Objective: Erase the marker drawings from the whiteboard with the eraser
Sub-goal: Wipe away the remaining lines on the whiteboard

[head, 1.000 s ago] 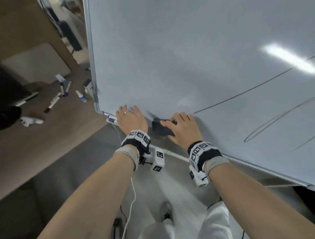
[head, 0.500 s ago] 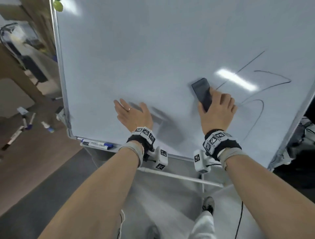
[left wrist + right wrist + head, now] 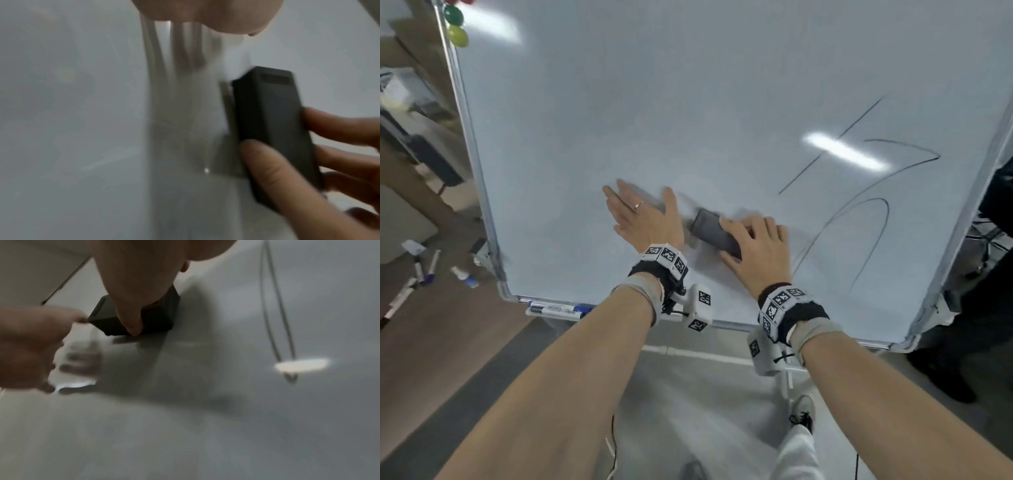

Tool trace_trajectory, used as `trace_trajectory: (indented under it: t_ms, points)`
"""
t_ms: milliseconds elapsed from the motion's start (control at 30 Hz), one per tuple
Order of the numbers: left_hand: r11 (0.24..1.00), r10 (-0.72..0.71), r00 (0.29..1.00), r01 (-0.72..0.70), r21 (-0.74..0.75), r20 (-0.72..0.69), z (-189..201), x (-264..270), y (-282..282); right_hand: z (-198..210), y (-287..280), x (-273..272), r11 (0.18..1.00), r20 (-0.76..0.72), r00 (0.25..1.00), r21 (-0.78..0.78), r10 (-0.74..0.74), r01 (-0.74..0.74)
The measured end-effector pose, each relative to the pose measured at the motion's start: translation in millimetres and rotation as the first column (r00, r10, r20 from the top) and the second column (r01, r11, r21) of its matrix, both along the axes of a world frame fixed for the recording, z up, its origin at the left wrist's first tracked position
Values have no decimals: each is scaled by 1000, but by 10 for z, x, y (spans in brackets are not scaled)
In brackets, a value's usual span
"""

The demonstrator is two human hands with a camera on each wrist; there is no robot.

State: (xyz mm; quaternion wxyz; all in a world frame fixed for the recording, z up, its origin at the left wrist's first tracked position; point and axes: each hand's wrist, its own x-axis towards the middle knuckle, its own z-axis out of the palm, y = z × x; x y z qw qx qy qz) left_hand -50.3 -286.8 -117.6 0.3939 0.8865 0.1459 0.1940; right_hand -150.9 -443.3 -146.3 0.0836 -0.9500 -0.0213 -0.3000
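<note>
right hand (image 3: 758, 255): grips the dark eraser (image 3: 714, 233), thumb on one long side, fingers on the other
eraser: flat against the whiteboard (image 3: 688, 102), lower middle, just right of the left hand
left hand (image 3: 643, 219): fingers straight and spread, palm flat on board, holds nothing
marker drawings (image 3: 859, 205): black line and loops, right part of board, right of eraser
markers (image 3: 558, 309): on ledge under board's bottom left
magnets (image 3: 457, 25): top left corner

The eraser (image 3: 715, 230) lies against the whiteboard (image 3: 688, 102), between the left hand (image 3: 645, 219) and the marker lines (image 3: 859, 192) to its right; the right hand (image 3: 758, 251) covers its lower end. Markers (image 3: 558, 309) lie in the tray under the board's lower left corner.
</note>
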Motion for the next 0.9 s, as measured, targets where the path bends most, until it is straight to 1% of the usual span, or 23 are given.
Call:
trace_trajectory:
  t_ms: [67, 200, 300, 400, 467, 533, 566, 600, 666, 700, 733, 766, 800, 866, 900]
  points:
    - [1000, -30, 999, 30, 0, 26, 142, 23, -211, 281, -286, 21, 989, 32, 989, 47, -142, 140]
    - [993, -119, 989, 121, -16, 88, 441, 47, -601, 743, -828, 49, 942, 119, 939, 135, -324, 308]
    - [987, -161, 977, 163, -4, 138, 657, 108, -818, 1014, -1220, 51, 862, 124, 870, 259, -478, 436]
    - [982, -187, 967, 189, 4, 174, 856, 163, -1000, 1223, -1546, 33, 783, 108, 814, 372, -570, 499]
    - [981, -191, 963, 194, 4, 191, 949, 185, -1086, 1274, -1622, 23, 768, 120, 798, 388, -590, 509]
    - [982, -191, 961, 189, 26, 199, 976, 197, -1142, 1258, -1577, 44, 775, 147, 800, 399, -582, 490]
    - [982, -190, 962, 185, 42, 196, 957, 203, -1157, 1230, -1511, 66, 792, 165, 814, 400, -556, 460]
    - [982, -190, 963, 182, 58, 190, 922, 202, -1162, 1188, -1421, 91, 828, 177, 845, 375, -505, 416]
    - [980, -193, 962, 180, 84, 192, 841, 190, -1167, 1089, -1212, 149, 923, 165, 924, 242, -345, 301]
    - [979, -196, 960, 180, 97, 200, 818, 184, -1172, 1055, -1127, 171, 952, 148, 948, 164, -281, 257]
    - [978, -200, 958, 181, 105, 206, 819, 182, -1194, 1047, -1091, 185, 964, 133, 958, 112, -254, 241]
    - [978, -197, 958, 178, 105, 209, 838, 187, -1210, 1071, -1088, 192, 965, 125, 958, 92, -257, 246]
    - [978, -197, 957, 179, 102, 212, 873, 195, -1241, 1110, -1131, 184, 956, 127, 950, 103, -286, 274]
    - [976, -213, 953, 197, 94, 213, 958, 200, -1317, 1194, -1332, 145, 912, 161, 904, 185, -396, 367]
    - [972, -230, 950, 214, 94, 213, 994, 197, -1360, 1247, -1473, 110, 869, 170, 865, 254, -473, 425]
